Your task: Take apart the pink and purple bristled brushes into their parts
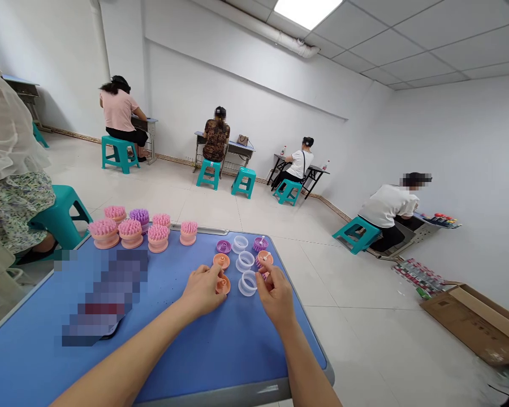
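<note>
On the blue table (186,350), my left hand (203,289) has its fingers closed around the edge of the nearest orange cap (223,284). Behind it lie another orange cap (221,260) and a purple cap (224,247). Three clear rings (248,282) stand in a column between my hands. My right hand (275,291) is bent over the right column, fingertips by an orange piece with bristles (264,258); whether it grips anything there is partly hidden. Behind that sits a purple bristle piece (260,243).
Several round brushes with pink bristles (131,233) and a purple one (139,219) stand at the back left. A blurred dark object (110,299) lies left. People sit on teal stools (121,154) beyond; a cardboard box (477,322) is on the floor.
</note>
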`<state>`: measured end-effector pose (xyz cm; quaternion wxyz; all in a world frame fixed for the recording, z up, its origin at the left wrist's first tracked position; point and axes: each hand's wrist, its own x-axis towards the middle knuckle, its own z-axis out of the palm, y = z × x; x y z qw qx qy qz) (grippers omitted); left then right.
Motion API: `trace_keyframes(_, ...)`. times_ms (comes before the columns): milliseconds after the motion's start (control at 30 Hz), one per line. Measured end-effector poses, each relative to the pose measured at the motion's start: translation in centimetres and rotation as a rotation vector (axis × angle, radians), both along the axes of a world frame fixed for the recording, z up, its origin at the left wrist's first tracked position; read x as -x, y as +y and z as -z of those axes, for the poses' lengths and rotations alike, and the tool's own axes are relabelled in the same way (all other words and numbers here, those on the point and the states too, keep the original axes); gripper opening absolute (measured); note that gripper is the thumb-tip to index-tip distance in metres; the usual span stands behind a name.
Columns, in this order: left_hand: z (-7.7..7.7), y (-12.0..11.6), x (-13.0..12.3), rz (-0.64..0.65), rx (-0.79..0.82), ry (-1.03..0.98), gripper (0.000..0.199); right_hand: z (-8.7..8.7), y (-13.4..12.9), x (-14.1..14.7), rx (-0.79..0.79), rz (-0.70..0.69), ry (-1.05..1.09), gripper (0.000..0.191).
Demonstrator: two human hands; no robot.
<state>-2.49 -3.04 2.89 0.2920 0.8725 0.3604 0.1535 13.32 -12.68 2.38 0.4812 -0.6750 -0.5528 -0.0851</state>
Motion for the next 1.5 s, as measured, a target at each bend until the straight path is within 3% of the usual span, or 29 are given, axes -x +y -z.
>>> trace_keyframes(267,0.3,0.1,0.0,0.004,-0.014,0.032,0.029,-0.1,0.0,0.1,0.009,-0.011,0.003,0.026)
trace_keyframes(533,-0.1,0.3,0.1,-0.019,0.084,-0.023,0.033,-0.2,-0.1,0.1,-0.002,0.009,-0.023,0.026)
trace_keyframes(767,-0.5,1.4,0.7,-0.164,0.157,-0.225,0.019,-0.1,-0.2,0.0,-0.033,0.009,-0.016,0.025)
trace_keyframes(1000,0.7,3.4,0.9,-0.349,0.135,-0.326,0.008,0.1,-0.1,-0.1,-0.041,0.030,-0.032,0.026)
trace_keyframes(1233,2.7,6.2,1.6,-0.557,0.054,-0.327,0.020,0.0,-0.3,0.0,0.006,0.016,0.031,0.027)
trace_keyframes(1500,3.1,7.5,1.9,-0.694,-0.016,-0.314,0.032,0.0,-0.1,0.1,-0.021,-0.009,0.045,0.025)
